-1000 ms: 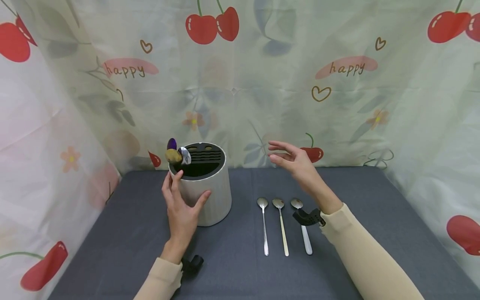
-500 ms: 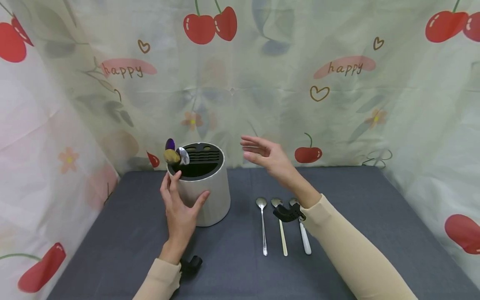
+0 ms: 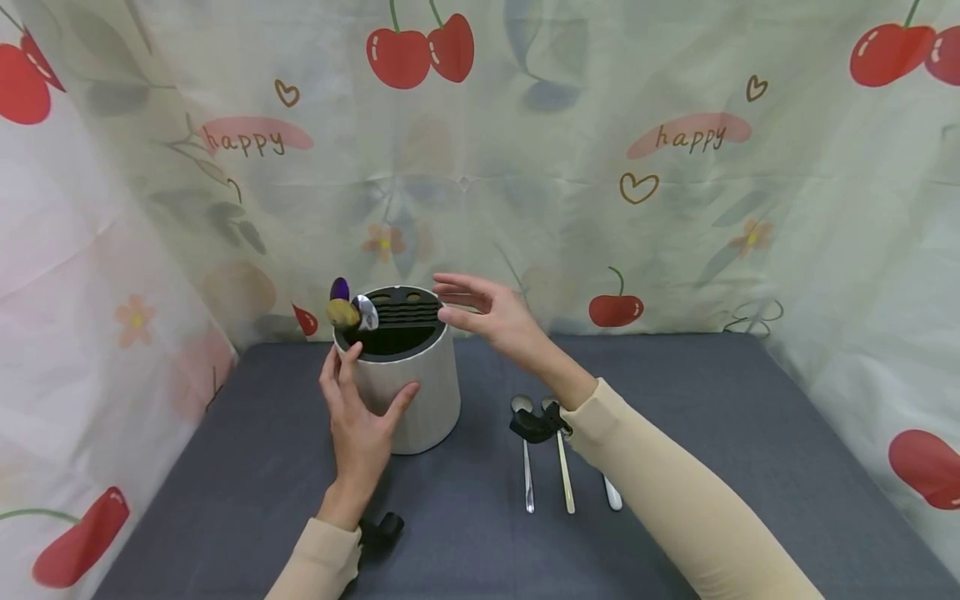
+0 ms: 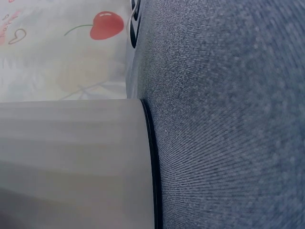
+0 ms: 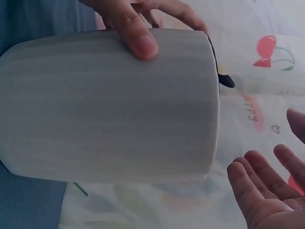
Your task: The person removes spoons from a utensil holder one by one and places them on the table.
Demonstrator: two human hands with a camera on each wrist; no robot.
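If the right hand (image 3: 491, 310), empty and loosely spread, dips, its wrist camera (image 3: 534, 424) could knock the spoons (image 3: 565, 475) at right, while the spread left hand (image 3: 362, 423) grips the holder (image 3: 429, 398).

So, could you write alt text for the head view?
A person's left grip holds a pale container of utensils; the right grip hovers by its rim. Two spoons and a white handle lie on dark cloth, partly hidden by the right arm.
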